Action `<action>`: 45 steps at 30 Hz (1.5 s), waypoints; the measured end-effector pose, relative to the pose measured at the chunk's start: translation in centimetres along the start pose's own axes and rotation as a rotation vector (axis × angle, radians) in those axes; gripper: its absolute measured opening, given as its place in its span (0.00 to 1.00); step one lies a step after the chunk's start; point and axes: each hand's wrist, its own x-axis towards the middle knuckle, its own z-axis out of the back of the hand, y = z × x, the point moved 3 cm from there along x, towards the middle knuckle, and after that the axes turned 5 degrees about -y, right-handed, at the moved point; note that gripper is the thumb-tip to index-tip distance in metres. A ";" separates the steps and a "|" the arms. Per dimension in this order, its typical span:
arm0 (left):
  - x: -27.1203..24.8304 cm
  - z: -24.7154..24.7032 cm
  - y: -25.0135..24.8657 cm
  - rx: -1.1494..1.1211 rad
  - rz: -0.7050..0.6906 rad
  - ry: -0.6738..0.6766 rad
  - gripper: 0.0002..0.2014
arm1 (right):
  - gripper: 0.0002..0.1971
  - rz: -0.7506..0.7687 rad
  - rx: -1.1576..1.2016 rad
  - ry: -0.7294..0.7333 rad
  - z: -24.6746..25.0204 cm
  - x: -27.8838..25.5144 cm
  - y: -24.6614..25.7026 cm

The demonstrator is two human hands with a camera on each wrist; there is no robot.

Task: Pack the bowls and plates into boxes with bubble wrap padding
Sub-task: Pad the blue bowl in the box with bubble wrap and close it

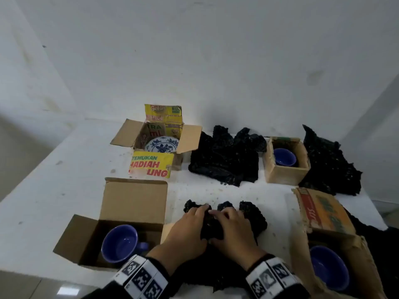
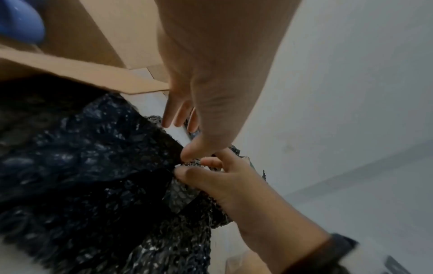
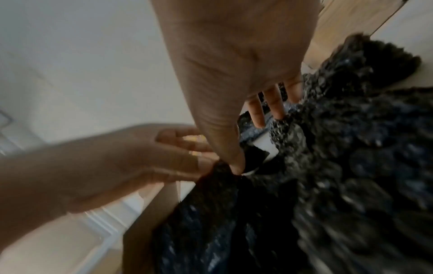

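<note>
A crumpled sheet of black bubble wrap (image 1: 252, 214) lies at the front middle of the white table (image 1: 64, 186), and both hands are on it. My left hand (image 1: 194, 221) pinches its edge between thumb and forefinger (image 2: 189, 153). My right hand (image 1: 228, 223) pinches the same edge right beside it, thumb pressed onto the bubble wrap (image 3: 234, 161). In the left wrist view the bubble wrap (image 2: 93, 166) spreads below the two hands. A brown box (image 1: 133, 199) holding a blue bowl (image 1: 119, 242) stands open just left of the hands.
At the back left an open box (image 1: 151, 165) holds a blue-and-white plate (image 1: 162, 144). A small box (image 1: 285, 173) at the back right and a torn box (image 1: 323, 214) at the front right each hold a blue bowl. Two more black bubble wrap piles (image 1: 224, 158) (image 1: 328, 162) lie along the back.
</note>
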 end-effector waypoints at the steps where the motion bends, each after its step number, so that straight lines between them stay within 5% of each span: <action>1: 0.4 -0.2 -0.1 -0.014 0.013 0.026 0.42 | 0.31 0.026 -0.052 -0.006 -0.2 0.2 0.4; 6: 1.4 -0.9 0.0 0.020 0.029 0.038 0.45 | 0.05 0.074 -0.048 -0.326 -0.2 1.3 1.0; 8: 1.6 -0.7 0.2 0.019 0.012 0.009 0.42 | 0.06 0.041 0.083 -0.410 0.4 1.8 0.5; 17: 3.4 1.5 -0.2 -0.338 0.035 -0.338 0.18 | 0.09 0.054 0.705 -0.374 3.0 2.6 -0.1; 20: 3.8 2.6 -0.3 -0.461 0.088 -0.427 0.17 | 0.15 0.098 0.768 -0.279 3.5 2.2 0.1; 25: 4.1 4.6 -0.6 -0.621 0.089 -0.508 0.19 | 0.39 0.082 0.836 -0.079 3.9 2.1 0.3; 30: 3.9 6.5 -1.0 -0.880 0.163 -0.609 0.15 | 0.58 0.077 1.008 -0.070 3.9 1.9 1.6; 32: 3.7 7.3 -0.9 -0.942 0.219 -0.648 0.10 | 0.51 0.052 1.049 -0.143 4.0 2.0 1.9; 36: 2.9 9.2 -0.2 -0.951 0.180 -0.676 0.13 | 0.16 0.003 1.101 -0.245 6.6 2.0 2.8; 39: 1.8 11.0 1.1 -0.872 0.150 -0.543 0.20 | 0.14 -0.028 1.159 -0.229 8.5 2.2 3.8; 45: -1.4 13.6 5.9 -0.814 0.233 -0.127 0.07 | 0.06 -0.083 1.236 -0.112 9.7 2.8 7.4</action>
